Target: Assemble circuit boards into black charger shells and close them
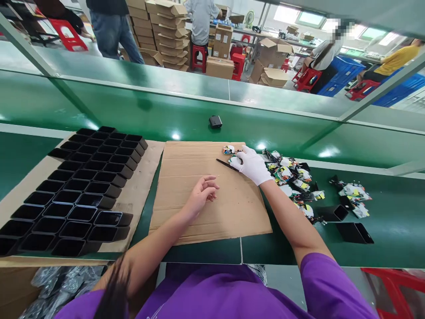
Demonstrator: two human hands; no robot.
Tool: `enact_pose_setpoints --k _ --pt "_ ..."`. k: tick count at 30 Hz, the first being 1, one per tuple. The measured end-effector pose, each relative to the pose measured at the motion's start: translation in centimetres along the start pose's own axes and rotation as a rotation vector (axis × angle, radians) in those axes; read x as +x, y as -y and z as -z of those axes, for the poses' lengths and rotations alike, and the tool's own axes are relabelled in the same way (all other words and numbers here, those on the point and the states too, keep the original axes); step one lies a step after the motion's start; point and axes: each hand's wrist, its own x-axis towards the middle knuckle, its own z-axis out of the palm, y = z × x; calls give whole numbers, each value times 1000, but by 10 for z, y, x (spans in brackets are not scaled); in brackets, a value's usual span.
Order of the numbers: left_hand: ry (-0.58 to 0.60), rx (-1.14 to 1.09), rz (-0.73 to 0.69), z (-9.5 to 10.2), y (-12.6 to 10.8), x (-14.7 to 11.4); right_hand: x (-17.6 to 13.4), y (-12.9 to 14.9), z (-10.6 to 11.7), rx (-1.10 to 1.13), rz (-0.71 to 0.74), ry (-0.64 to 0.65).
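One bare left hand (pixel 202 192) — loosely curled

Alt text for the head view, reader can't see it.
A white-gloved right hand is at small circuit assemblies on a cardboard sheet, beside a thin black stick; the bare left hand is half-curled over the sheet. Rows of black cases stand at left, and a heap of electronics lies at right on a green bench.
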Motion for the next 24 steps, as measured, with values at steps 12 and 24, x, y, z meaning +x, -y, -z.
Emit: enact_pose_setpoints --k 12,24 --pt "-24 5 -46 4 2 10 162 71 8 161 -190 68" --pt "49 -55 -62 5 12 16 231 100 -28 257 -59 133"
